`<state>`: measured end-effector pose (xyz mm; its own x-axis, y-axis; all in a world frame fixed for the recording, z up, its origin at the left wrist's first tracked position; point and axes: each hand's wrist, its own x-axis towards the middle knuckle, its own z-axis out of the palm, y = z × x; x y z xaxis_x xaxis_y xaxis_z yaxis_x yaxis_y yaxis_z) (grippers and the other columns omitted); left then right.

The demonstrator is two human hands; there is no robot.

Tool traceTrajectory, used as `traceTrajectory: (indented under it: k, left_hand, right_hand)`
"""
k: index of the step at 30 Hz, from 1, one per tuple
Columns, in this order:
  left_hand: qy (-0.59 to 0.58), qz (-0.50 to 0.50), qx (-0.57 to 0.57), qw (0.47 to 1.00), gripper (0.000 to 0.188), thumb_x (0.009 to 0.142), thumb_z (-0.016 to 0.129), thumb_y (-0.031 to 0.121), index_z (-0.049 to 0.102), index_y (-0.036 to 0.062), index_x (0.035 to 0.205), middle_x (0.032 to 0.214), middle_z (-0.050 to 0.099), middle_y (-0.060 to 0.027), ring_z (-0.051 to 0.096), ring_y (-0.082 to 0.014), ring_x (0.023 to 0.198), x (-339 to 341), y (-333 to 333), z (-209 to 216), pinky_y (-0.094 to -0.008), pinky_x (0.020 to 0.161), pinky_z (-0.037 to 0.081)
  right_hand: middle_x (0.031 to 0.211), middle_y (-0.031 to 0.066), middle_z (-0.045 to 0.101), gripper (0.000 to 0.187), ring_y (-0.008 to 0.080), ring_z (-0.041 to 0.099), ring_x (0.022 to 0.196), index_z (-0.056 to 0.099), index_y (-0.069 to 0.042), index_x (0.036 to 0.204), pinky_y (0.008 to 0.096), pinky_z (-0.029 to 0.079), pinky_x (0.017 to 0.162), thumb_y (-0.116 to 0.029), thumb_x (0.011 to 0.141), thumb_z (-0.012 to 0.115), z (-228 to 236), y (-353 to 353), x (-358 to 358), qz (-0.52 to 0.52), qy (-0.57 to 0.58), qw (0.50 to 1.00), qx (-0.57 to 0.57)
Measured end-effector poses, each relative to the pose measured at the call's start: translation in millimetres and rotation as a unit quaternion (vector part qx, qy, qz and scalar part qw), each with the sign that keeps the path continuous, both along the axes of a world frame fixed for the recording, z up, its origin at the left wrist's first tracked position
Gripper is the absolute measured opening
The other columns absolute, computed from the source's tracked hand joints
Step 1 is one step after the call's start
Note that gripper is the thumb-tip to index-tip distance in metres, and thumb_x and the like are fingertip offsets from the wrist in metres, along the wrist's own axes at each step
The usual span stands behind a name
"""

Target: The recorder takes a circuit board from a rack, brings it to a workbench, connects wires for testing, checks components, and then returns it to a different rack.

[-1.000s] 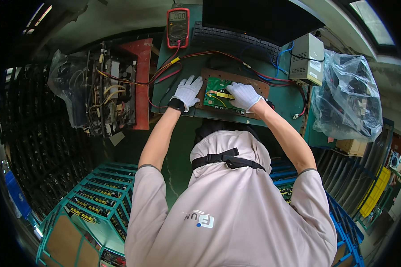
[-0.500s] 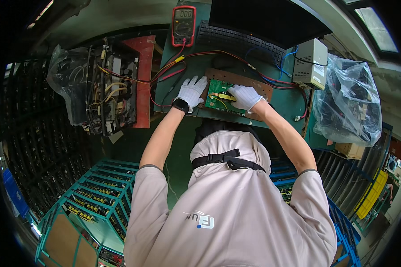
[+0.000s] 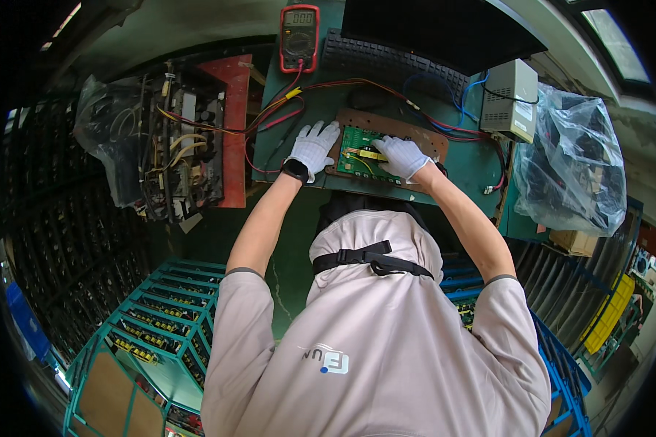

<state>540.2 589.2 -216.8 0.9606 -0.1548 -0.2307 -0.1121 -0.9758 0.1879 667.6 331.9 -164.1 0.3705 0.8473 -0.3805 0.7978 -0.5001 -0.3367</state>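
A green circuit board with a yellow-wrapped component and a yellow wire lies on a brown perforated plate on the workbench. My left hand, in a white glove, rests flat beside the board's left end, fingers spread and holding nothing. My right hand, also gloved, is over the board's right part and hides it. Its fingers reach out toward the yellow component, and the forefinger tip seems to touch the board near it. The right palm's underside is hidden.
A red multimeter with leads, a keyboard and a dark monitor stand behind. Cables cross the bench. A grey power box is at right, and opened equipment at left. Racks of boards stand behind me.
My right hand has shifted very slightly and its fingers reach out a little more over the board. My left hand stays in place.
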Motion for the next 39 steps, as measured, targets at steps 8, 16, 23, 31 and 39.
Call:
traceTrajectory:
  k: [8,16,23,31,39]
  left_hand:
    - [0.009,0.003,-0.007,1.0,0.1,0.072,0.09,0.035,0.041,0.0156,0.157,0.161,0.044,-0.0079,0.045,-0.0347,0.143,4,-4,4,-0.0532,0.117,0.038]
    - [-0.018,0.018,-0.028,0.999,0.101,0.064,0.092,0.026,0.045,0.0097,0.152,0.151,0.05,-0.0113,0.049,-0.034,0.136,9,-12,6,-0.0493,0.111,0.043]
    - [0.0,0.045,0.009,0.999,0.087,0.07,0.084,0.016,0.048,0.009,0.149,0.142,0.056,-0.0139,0.056,-0.0345,0.126,23,-26,1,-0.0478,0.102,0.051]
    - [-0.06,0.06,-0.001,0.996,0.06,0.082,0.071,0.013,0.057,0.013,0.14,0.13,0.061,-0.0096,0.06,-0.032,0.117,23,-29,-3,-0.0468,0.094,0.053]
    - [-0.046,0.043,-0.004,0.998,0.083,0.065,0.085,0.012,0.054,0.0176,0.142,0.135,0.057,-0.0088,0.054,-0.0365,0.128,22,-22,4,-0.0507,0.1,0.051]
  right_hand:
    - [0.109,0.0137,0.068,0.02,0.0361,0.069,0.092,0.07,-0.008,0.101,0.0463,0.058,0.078,-0.022,0.088,0.076,24,-20,-61,-0.142,-0.019,0.972,0.186]
    - [0.121,0.0207,0.066,0.04,0.0379,0.07,0.103,0.068,-0.004,0.123,0.0514,0.059,0.085,-0.033,0.095,0.067,-6,3,-97,-0.247,0.089,0.961,0.087]
    - [0.111,0.0146,0.066,0.035,0.0332,0.071,0.086,0.065,-0.007,0.12,0.0477,0.058,0.071,-0.029,0.092,0.07,-3,-8,-110,-0.195,-0.103,0.975,0.039]
    - [0.111,0.0133,0.067,0.027,0.0328,0.069,0.093,0.071,-0.011,0.109,0.0468,0.057,0.077,-0.03,0.089,0.074,2,-37,-102,-0.262,-0.101,0.956,0.081]
    - [0.113,0.0149,0.068,0.064,0.0346,0.065,0.11,0.061,-0.008,0.133,0.0483,0.05,0.093,-0.037,0.08,0.083,6,-51,-32,-0.197,-0.144,0.965,0.099]
